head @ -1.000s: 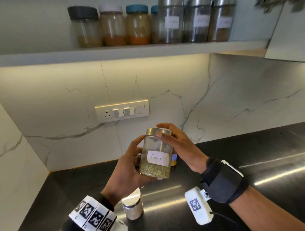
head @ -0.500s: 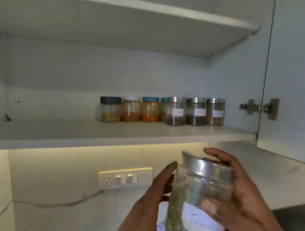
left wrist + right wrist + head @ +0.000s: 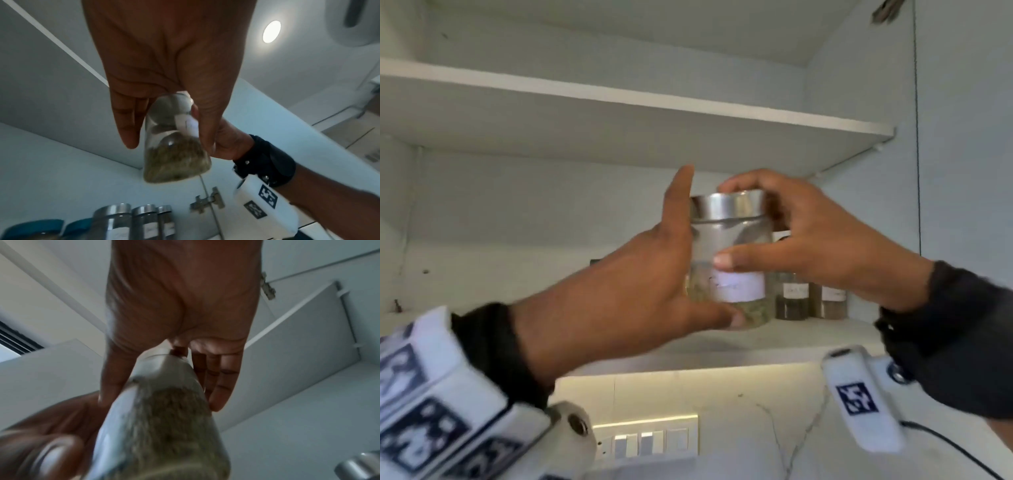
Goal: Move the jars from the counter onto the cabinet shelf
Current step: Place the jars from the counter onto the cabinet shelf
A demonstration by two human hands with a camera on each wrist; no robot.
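I hold a glass jar [image 3: 729,240] with a steel lid, a white label and greenish seeds at its bottom, upright in front of the lower cabinet shelf [image 3: 756,346]. My left hand [image 3: 654,274] grips its left side, thumb under the base. My right hand [image 3: 808,240] grips it from the right, thumb on the glass and fingers round the lid. In the left wrist view the jar [image 3: 174,154] sits between my left hand [image 3: 164,65] and my right hand [image 3: 228,146]. In the right wrist view, the blurred jar [image 3: 164,426] hangs below my right hand [image 3: 180,313].
Labelled steel-lidded jars [image 3: 792,298] stand at the back right of the lower shelf, partly hidden by the held jar; blue-lidded ones [image 3: 35,227] stand left of them. An upper shelf [image 3: 688,106] spans above. The open cabinet door [image 3: 962,171] stands right. A switch panel [image 3: 647,442] sits below.
Both hands have raised the jar from just above the counter to the level of the lower shelf. The head view has tilted up, so the counter is out of view.
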